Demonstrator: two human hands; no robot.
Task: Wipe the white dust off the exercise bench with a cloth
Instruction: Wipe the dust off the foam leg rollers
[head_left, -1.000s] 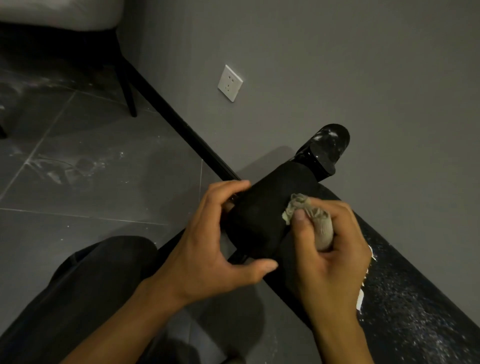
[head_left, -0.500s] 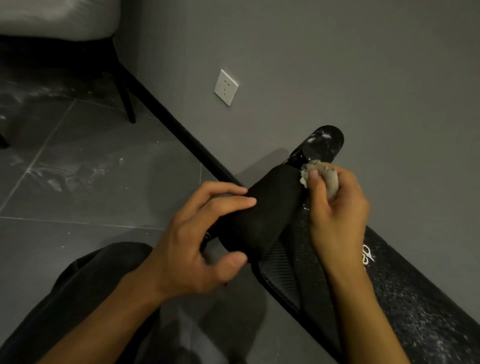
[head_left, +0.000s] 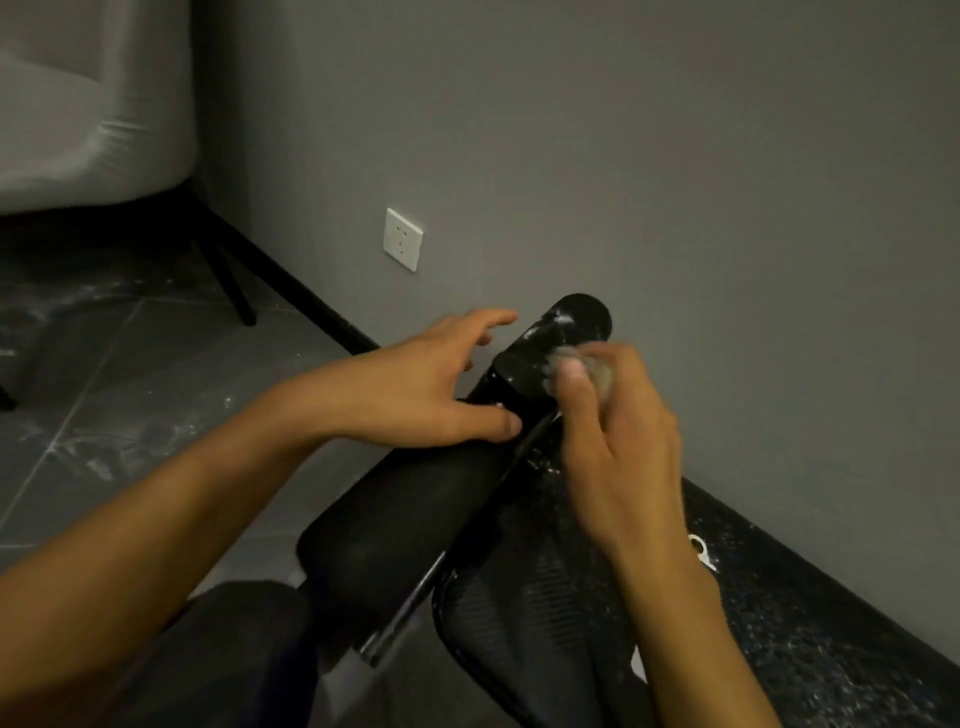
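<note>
Here we see the right hand (head_left: 618, 441) w/ fingers curled tight round a balled-up cloth (head_left: 589, 370), thumb (head_left: 574, 379) pressed on its front; the cloth is pale, blurred, and touches the glossy black far roller (head_left: 561, 338) of the exercise bench (head_left: 779, 623). White dust streaks show on that roller's top, just beside the cloth. The left hand (head_left: 431, 389) has its fingers spread apart, not clamped on anything: thumb tip (head_left: 506, 425) rests on the far end of the near foam roller (head_left: 405, 519), the other fingers reach out past it toward the wall (head_left: 623, 156), touching nothing we can make out.

Both rollers sit at the bench's far end, along one line; a metal bar pokes out under the near roller's near end. The bench pad runs from there toward the lower right corner of the view, along the wall's foot, w/ a mesh-textured section under the right wrist and white speckles thick toward its right end. A small white logo sits on the pad just beside the right forearm.

Further out: grey tiled floor (head_left: 130, 415) w/ pale smears on the left, a white wall socket (head_left: 402, 239) above the black skirting, and a light-grey chair (head_left: 88, 119) on dark legs in the upper left corner. A dark trouser leg (head_left: 208, 665) fills the bottom left.
</note>
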